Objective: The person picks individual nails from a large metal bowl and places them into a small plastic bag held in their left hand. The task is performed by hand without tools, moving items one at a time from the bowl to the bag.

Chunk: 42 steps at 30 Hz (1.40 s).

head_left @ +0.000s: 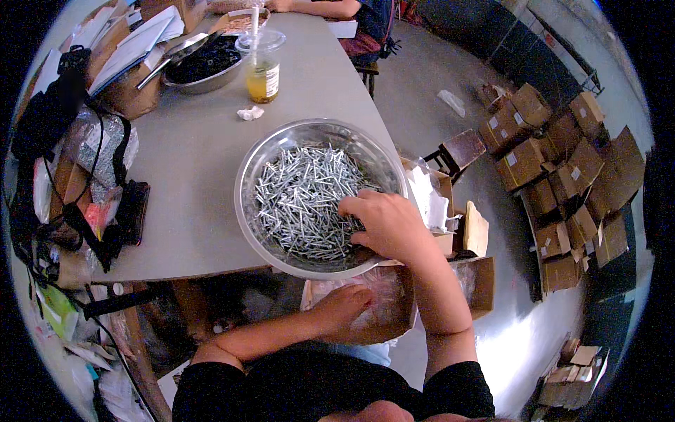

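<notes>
A person in a black T-shirt sits at a grey table (176, 239). On it, close to the near edge, stands a wide, shiny metal bowl (246, 204) holding a broad heap of silver nails (302, 200). The right hand (387, 221) reaches over the bowl's right rim, fingers bent and thumb apart, tips down at the nails; I cannot tell whether it grips any. The left hand (346, 308) is below the table edge, loosely curled, over a cardboard box (404, 299) containing clear plastic; whether it holds anything I cannot tell.

Beyond the bowl lie a crumpled white tissue (250, 113) and a lidded cup (264, 81) of yellow drink with a straw. Another person's forearm (323, 8) rests at the far end. Brown cartons (555, 190) are piled on the right.
</notes>
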{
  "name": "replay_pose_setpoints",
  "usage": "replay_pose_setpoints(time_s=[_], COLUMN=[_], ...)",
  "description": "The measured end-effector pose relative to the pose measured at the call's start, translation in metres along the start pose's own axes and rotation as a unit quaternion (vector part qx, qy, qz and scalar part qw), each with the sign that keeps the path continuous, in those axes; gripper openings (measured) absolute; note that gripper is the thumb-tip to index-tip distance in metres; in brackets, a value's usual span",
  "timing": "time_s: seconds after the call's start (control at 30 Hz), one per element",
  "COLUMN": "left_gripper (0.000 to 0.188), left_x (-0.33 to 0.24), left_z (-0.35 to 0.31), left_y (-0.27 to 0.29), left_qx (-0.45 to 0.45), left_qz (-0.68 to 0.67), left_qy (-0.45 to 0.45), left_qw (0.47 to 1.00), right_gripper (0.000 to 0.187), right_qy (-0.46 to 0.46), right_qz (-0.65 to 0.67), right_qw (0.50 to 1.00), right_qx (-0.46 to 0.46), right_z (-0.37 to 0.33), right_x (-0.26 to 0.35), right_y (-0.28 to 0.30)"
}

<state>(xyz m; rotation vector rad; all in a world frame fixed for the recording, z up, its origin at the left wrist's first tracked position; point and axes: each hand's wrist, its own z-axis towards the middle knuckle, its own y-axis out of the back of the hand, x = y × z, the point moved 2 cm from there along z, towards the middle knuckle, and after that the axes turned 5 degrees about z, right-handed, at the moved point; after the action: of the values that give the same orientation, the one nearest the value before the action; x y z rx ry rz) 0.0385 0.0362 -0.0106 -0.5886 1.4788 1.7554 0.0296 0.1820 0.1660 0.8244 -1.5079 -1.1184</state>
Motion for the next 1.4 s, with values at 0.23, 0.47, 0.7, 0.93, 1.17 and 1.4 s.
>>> replay_pose_setpoints(time_s=[0.23, 0.47, 0.7, 0.93, 1.17, 1.4], left_gripper=[0.019, 0.018, 0.018, 0.016, 0.015, 0.014], left_x=[-0.006, -0.005, 0.001, 0.001, 0.014, 0.0], left_z=[-0.001, -0.001, -0.001, -0.005, -0.007, -0.007], left_y=[0.015, 0.025, 0.019, 0.026, 0.017, 0.044], left_qx=[0.035, 0.01, -0.106, 0.02, 0.008, 0.001], left_qz=[-0.044, -0.072, -0.165, -0.099, -0.257, -0.313], left_qy=[0.05, 0.07, 0.003, 0.115, 0.113, 0.127], left_qw=[0.997, 0.995, 0.981, 0.988, 0.96, 0.941], right_gripper=[0.023, 0.014, 0.017, 0.025, 0.017, 0.01], right_qy=[-0.016, -0.019, -0.023, -0.022, 0.003, 0.01], right_qz=[0.009, 0.005, -0.02, -0.018, 0.026, 0.072], right_qw=[1.0, 1.0, 0.999, 0.999, 0.998, 0.989], right_qx=[0.021, 0.011, -0.016, -0.019, -0.058, -0.131], right_z=[0.004, 0.003, 0.0, 0.001, 0.002, -0.005], right_x=[-0.011, -0.009, -0.01, -0.009, -0.015, -0.017], right_y=[-0.009, -0.007, -0.004, -0.002, -0.005, -0.002])
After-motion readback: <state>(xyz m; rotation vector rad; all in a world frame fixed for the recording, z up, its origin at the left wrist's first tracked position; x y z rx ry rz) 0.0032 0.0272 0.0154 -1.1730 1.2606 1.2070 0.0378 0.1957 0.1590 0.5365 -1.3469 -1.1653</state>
